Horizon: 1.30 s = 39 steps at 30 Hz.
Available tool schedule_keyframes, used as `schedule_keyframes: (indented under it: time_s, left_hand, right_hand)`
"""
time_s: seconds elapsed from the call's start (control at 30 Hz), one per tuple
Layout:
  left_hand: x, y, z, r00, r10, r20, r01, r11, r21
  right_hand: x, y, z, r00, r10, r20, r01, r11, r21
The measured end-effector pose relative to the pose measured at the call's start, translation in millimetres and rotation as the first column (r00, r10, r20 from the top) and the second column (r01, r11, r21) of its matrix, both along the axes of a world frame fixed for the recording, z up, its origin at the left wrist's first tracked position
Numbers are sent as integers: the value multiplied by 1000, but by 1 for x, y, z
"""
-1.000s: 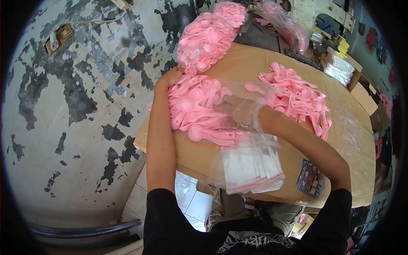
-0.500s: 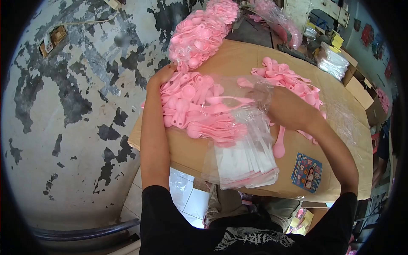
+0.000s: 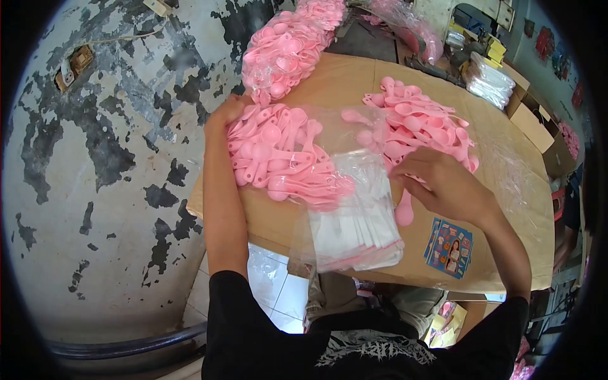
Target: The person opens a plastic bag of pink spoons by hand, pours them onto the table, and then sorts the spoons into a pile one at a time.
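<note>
My left hand rests at the far left edge of a loose heap of pink plastic measuring spoons, just below a big clear bag packed with pink spoons. Its fingers are mostly hidden. My right hand hovers by a second heap of pink spoons, with fingers bent, thumb and forefinger apart, and nothing seen between them. Clear plastic stretches across the near side of the left heap. Between the hands lies a fanned stack of clear plastic bags. A single spoon lies under my right hand.
Blue printed cards lie near the front edge of the brown-covered table. A peeling wall stands close on the left. At the back right are a stack of wrapped plastic and an open cardboard box.
My right hand has come away from the clear plastic at the middle and moved lower, its fingers now in plain sight. The whole view has shifted slightly; my left hand stays beside the left heap.
</note>
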<state>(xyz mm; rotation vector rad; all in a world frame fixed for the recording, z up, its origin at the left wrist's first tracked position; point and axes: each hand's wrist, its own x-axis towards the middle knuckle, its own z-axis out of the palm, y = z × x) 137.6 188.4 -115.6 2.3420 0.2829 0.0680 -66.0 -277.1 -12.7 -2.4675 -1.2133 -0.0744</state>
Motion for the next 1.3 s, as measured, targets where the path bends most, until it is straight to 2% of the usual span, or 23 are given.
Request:
schedule_keyframes:
  time_s: [0.1, 0.2, 0.3, 0.33, 0.37, 0.43, 0.53, 0.63, 0.67, 0.77, 0.8, 0.87, 0.9, 1.0, 1.1, 1.17, 1.27, 1.3]
  left_hand:
    - [-47, 7, 47, 964, 192, -183, -177, 980, 92]
    - [-92, -12, 48, 963, 199, -181, -91, 873, 480]
    - [-105, 5, 38, 994, 33, 108, -63, 956, 287]
    - [-104, 5, 44, 980, -83, 183, 54, 986, 159]
    - [-106, 5, 49, 972, -47, 232, 50, 999, -5]
    - [-145, -36, 93, 955, 41, 293, 60, 943, -328]
    - [-149, -25, 112, 919, 165, 358, 51, 851, -523]
    - [-145, -8, 103, 881, 240, 409, 162, 658, -736]
    - [-142, -1, 99, 880, 286, 379, 92, 681, -727]
    - [-109, 54, 56, 961, 205, 185, -32, 747, -664]
    - [-113, 27, 53, 948, 284, 146, -120, 740, -662]
    - [-113, -1, 48, 976, 187, 113, -132, 917, -375]
    - [-110, -9, 46, 986, 141, 84, -120, 969, -216]
    - [-105, -19, 28, 993, -35, 110, 67, 952, -298]
    - [-84, -10, 5, 970, -20, 244, 137, 870, -473]
    - [-66, 1, -12, 949, 17, 314, 111, 916, -386]
    - [-27, 20, -37, 915, 86, 395, 65, 933, -353]
    - [-22, 26, -43, 901, 116, 419, 47, 932, -359]
  right_hand:
    - [19, 5, -16, 999, -39, 21, 40, 999, -25]
    - [40, 5, -12, 995, -86, -57, 84, 996, -33]
    - [52, -3, -13, 989, -87, -122, 99, 990, 100]
    - [54, -7, -14, 988, -79, -132, 93, 990, 105]
    - [56, -11, -15, 987, -73, -144, 89, 990, 112]
    - [58, -20, -19, 987, -55, -150, 75, 989, 129]
    - [61, -29, -27, 989, -29, -146, 50, 988, 143]
    - [60, -26, -27, 986, -5, -164, 24, 993, 115]
    - [57, -24, -22, 986, 2, -165, 15, 995, 101]
    - [51, -21, -22, 984, 23, -179, -11, 998, 69]
    - [51, -18, -22, 983, 35, -183, -24, 998, 64]
    - [46, -12, -20, 971, 23, -237, -12, 999, 46]
    - [44, -9, -19, 965, 12, -262, -3, 999, 36]
    - [35, 6, -33, 973, 225, -57, -215, 966, 144]
    - [5, 33, -36, 893, 448, 39, -448, 879, 163]
    - [-5, 55, -61, 837, 543, 68, -547, 828, 121]
    - [-20, 78, -88, 779, 533, 329, -609, 767, 200]
    - [-21, 78, -87, 787, 558, 264, -606, 780, 156]
